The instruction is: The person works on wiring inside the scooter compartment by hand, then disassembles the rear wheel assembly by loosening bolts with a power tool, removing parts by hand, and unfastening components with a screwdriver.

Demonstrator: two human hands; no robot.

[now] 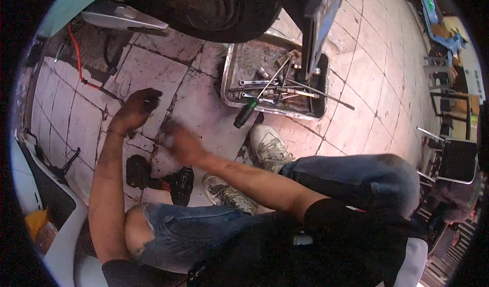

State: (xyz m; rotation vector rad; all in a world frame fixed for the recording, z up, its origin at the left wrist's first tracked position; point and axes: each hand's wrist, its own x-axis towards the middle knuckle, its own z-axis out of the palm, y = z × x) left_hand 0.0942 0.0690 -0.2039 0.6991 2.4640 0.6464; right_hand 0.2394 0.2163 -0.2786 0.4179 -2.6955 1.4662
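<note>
My left hand [136, 111] is above the tiles near a red hose [77, 55], fingers curled round something small and dark that I cannot make out. My right hand [181, 143] is blurred, just right of it and lower, its fingers hidden. Below them a black cordless power tool [179, 186] lies by my shoes. To the right, a metal tray [228, 76] holds wrenches [252, 82], sockets, rods and a screwdriver with a green and black handle [247, 111], which sticks out over the near rim.
Dark vehicle bodywork [214, 9] hangs over the tray. White panels [69, 221] are at the lower left. Tiled floor [356, 73] extends to the right, where a blue two-wheeler [438, 30] and metal frames [456, 160] stand along the edge. My jeans-clad knees are at the bottom.
</note>
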